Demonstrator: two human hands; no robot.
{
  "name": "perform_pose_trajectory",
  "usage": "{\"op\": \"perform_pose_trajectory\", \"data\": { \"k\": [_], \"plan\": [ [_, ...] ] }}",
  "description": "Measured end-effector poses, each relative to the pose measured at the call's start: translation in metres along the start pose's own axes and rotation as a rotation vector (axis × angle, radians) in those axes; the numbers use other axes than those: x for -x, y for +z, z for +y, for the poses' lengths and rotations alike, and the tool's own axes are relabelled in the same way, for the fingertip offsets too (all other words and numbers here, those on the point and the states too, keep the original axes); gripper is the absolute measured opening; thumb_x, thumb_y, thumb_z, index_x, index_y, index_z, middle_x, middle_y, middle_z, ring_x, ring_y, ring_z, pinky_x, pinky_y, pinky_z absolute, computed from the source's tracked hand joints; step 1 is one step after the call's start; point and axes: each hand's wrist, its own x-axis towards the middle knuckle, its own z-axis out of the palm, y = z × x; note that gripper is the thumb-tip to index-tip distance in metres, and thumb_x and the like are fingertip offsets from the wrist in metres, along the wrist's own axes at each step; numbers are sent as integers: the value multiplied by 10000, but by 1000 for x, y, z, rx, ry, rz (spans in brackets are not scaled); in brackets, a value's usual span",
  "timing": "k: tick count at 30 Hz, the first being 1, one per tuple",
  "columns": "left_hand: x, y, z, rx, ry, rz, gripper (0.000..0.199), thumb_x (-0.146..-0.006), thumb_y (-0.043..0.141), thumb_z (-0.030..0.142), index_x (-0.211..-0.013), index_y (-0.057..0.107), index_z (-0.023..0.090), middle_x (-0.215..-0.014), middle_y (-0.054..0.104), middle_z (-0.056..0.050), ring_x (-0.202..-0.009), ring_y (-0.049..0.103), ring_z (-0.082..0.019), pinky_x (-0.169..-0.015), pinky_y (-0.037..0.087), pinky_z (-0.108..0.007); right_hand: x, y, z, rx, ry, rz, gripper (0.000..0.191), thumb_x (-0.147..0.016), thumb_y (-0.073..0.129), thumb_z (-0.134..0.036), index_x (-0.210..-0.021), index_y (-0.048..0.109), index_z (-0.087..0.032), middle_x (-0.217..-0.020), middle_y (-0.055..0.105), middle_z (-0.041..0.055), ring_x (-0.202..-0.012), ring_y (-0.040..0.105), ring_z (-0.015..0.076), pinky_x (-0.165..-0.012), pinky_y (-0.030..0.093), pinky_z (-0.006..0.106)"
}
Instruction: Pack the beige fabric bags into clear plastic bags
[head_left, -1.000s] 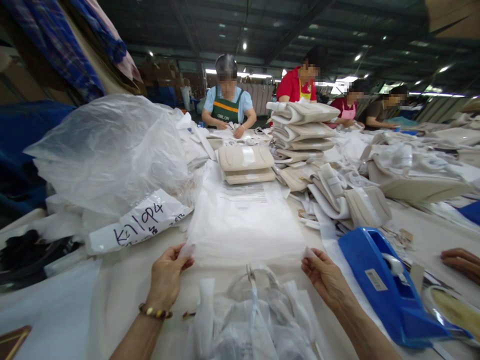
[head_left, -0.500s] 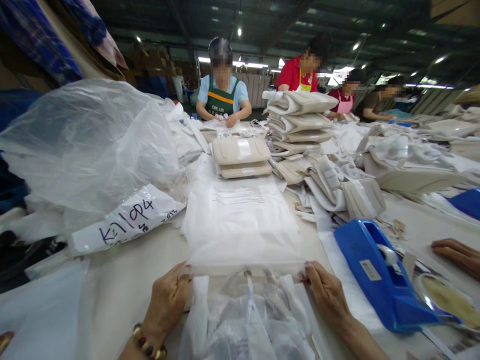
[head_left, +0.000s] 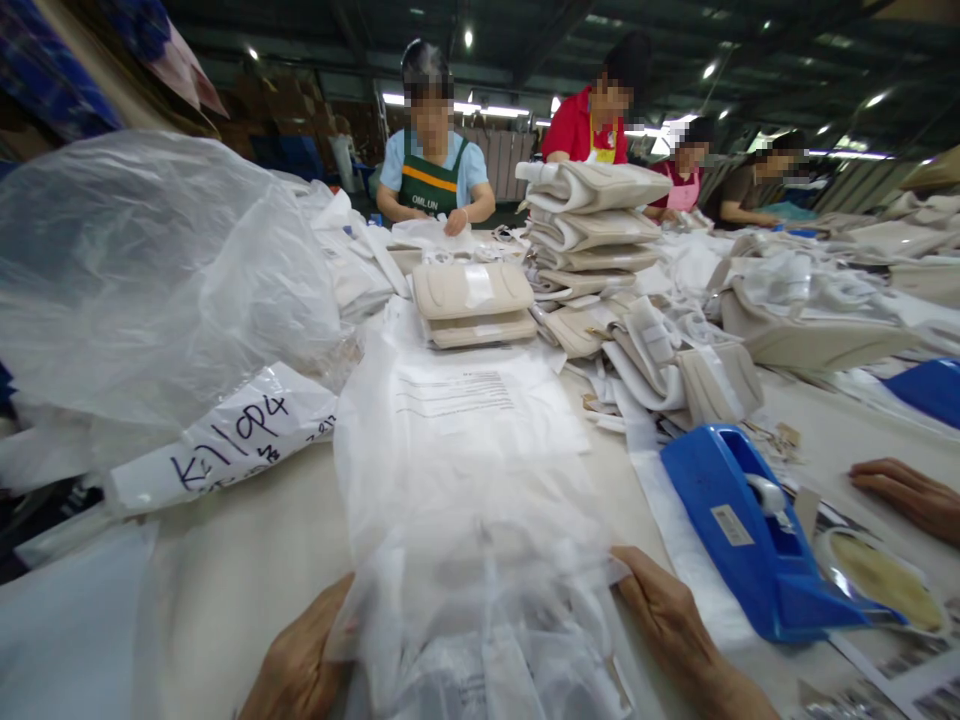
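Note:
A translucent plastic bag (head_left: 465, 490) lies before me, its near edge draped over a beige handbag (head_left: 487, 660) wrapped in clear film and white tissue. My left hand (head_left: 304, 640) is closed at the bag's left edge, its fingertips partly hidden by the film. On the other side my right hand (head_left: 664, 610) pinches the right corner of the same edge. Printed lines of text (head_left: 457, 395) show on the bag's far part. Just beyond it sit two folded beige handbags (head_left: 472, 290), one on the other, with a strip of white wrapping at the middle.
A blue tape dispenser (head_left: 742, 540) stands to the right, near a co-worker's hand (head_left: 907, 495). Stacked beige bags (head_left: 592, 215) rise behind. On the left are a big crumpled clear plastic sack (head_left: 165, 270) and a handwritten white label (head_left: 225, 440). Several co-workers work across the table.
Both hands have come nearer and lower, drawing the plastic bag's edge toward me over the wrapped handbag. The view has shifted slightly.

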Motion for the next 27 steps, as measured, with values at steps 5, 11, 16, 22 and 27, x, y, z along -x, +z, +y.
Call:
{"op": "perform_pose_trajectory", "data": {
  "k": [5,11,16,22,27],
  "plan": [
    [1,-8,-15,-138,286,-75,521,-910,304,322,-1399,218,164,-1154,628,-56,-972,626,-136,-883,456,-179,-1,-10,-2,30,-68,-130,147,-834,414,-190,-890,548,-215,-772,616,16,-708,606,132,-641,502,206],
    [3,-9,-18,-168,369,-76,591,-821,404,199,-1384,255,97,-1187,600,-113,-1032,599,-170,-909,437,-186,4,-13,3,43,-23,-182,199,-756,447,-118,-908,521,-223,-809,610,9,-732,601,135,-651,493,216],
    [3,-7,0,-161,274,-99,601,-786,386,105,-1373,261,93,-1130,624,-144,-1047,594,-196,-899,471,-228,5,-3,6,6,27,-140,106,-769,461,-177,-831,538,-215,-720,604,-4,-644,597,128,-576,478,196],
    [4,-2,23,-9,30,7,512,-735,358,57,-1238,430,118,-1074,637,-123,-1024,602,-176,-814,516,-202,8,2,-3,-62,122,-154,133,-797,474,-268,-701,540,-204,-586,576,-28,-518,555,109,-491,427,166],
    [14,-2,29,99,-180,2,370,-720,432,107,-1060,554,186,-963,676,-41,-844,653,-134,-688,521,-153,12,3,-11,-64,179,-180,266,-831,438,-350,-621,494,-197,-516,489,-37,-457,455,98,-450,372,178]
  ]
}}
